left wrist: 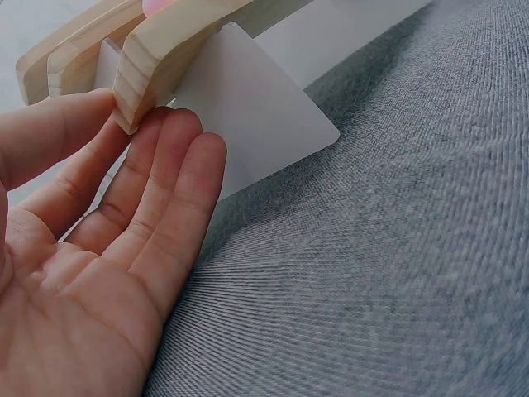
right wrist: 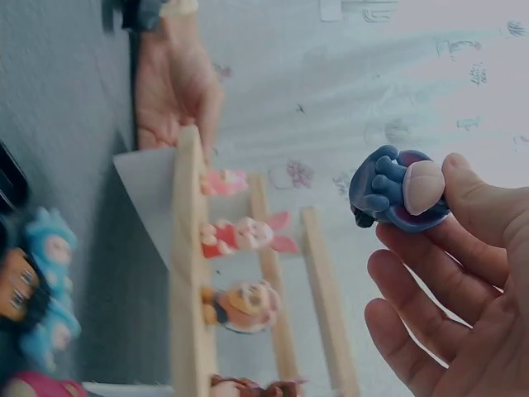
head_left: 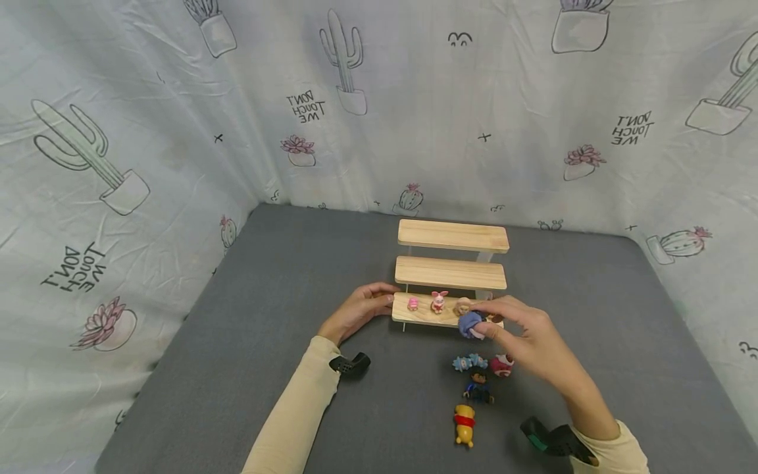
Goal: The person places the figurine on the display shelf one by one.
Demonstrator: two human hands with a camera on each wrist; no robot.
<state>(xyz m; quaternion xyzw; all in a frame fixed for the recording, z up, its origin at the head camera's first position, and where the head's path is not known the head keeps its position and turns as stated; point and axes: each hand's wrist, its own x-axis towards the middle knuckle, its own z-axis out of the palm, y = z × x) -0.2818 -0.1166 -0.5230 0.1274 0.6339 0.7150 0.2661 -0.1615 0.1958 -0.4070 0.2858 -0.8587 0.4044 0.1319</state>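
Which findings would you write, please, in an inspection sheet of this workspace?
Surface: grey, textured work surface.
Job's things: three-tier wooden stand; its front shelf bears a pink figure, long-eared figure, tan figure and brown figure; in front are two light-blue figures, a reddish figure, dark-haired figure and yellow bear.
Clutter: nothing seen.
Grippers: left hand pinches the front shelf's left end; right hand pinches a purplish-blue figure.
Cables: nothing seen; black device on each wrist.
Surroundings: pale cactus-print fabric behind and at both sides.

Loose figures (head_left: 477, 387) obstruct the shelf (head_left: 423, 315) at front right; room lies leftward.
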